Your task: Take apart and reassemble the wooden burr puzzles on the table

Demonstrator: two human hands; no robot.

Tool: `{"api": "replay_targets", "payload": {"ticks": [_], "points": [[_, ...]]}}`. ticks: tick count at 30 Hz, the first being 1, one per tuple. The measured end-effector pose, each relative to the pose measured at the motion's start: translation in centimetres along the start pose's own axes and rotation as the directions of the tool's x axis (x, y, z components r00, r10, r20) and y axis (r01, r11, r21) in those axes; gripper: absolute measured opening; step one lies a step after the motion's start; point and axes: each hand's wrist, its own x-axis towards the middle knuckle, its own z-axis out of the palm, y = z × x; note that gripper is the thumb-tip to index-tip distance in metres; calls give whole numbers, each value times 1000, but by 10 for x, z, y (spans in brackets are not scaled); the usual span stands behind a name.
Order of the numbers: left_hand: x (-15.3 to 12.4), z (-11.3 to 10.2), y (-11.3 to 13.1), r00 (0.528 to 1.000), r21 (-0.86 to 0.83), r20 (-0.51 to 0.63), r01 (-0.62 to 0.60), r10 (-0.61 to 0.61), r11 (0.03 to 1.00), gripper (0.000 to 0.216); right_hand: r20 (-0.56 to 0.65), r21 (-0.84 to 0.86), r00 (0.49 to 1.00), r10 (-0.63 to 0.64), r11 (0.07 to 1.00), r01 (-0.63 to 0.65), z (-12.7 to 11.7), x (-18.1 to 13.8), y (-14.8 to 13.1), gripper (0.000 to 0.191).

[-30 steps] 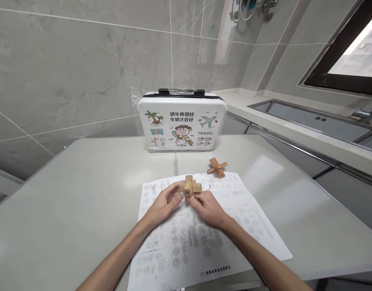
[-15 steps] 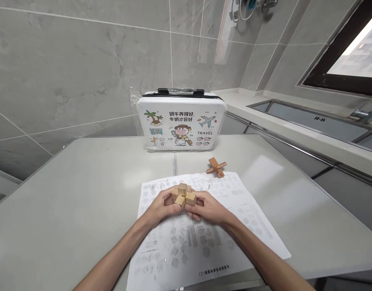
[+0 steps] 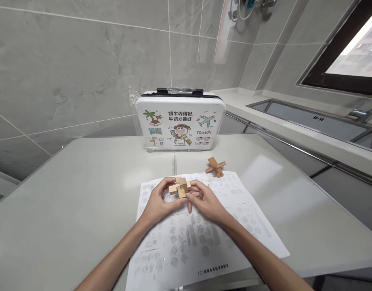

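Observation:
A light wooden burr puzzle (image 3: 180, 187), a cross of interlocked bars, is held above a printed instruction sheet (image 3: 204, 230). My left hand (image 3: 158, 202) grips it from the left with thumb and fingers closed on the bars. From the right, my right hand (image 3: 204, 201) pinches the same puzzle. A second, darker wooden cross puzzle (image 3: 216, 167) lies on the table just beyond the sheet's far edge, apart from both hands.
A white travel-print case (image 3: 179, 121) with a black handle stands upright at the back of the grey table (image 3: 83, 194), against the tiled wall. A counter with a recessed sink (image 3: 310, 117) runs along the right, under a window.
Both hands have turned the light wooden puzzle between them, dipping it toward me and then lifting it back. The darker puzzle and the sheet have stayed in place.

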Motion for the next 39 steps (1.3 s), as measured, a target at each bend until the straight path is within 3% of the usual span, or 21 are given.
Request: {"api": "replay_targets", "payload": {"ticks": [15,19,25,31,39], "points": [[0,-4,0,997,224,-27,-67,75,972,39,5,73,1000,-20,997,19,2,2,6,27],[0,-6,-3,996,286,22,-86,83,954,37,-40,66,999,-10,998,12,-2,4,4,29],[0,-8,-20,984,547,-37,-126,175,828,43,-145,49,989,-4,999,11,-5,7,2,33],[-1,-9,-34,977,717,-46,-113,209,688,52,-170,40,985,12,999,-5,-4,8,3,36],[-2,-7,-34,967,714,-46,-144,251,685,61,-195,28,981,17,1000,-11,-6,9,9,37]]}}
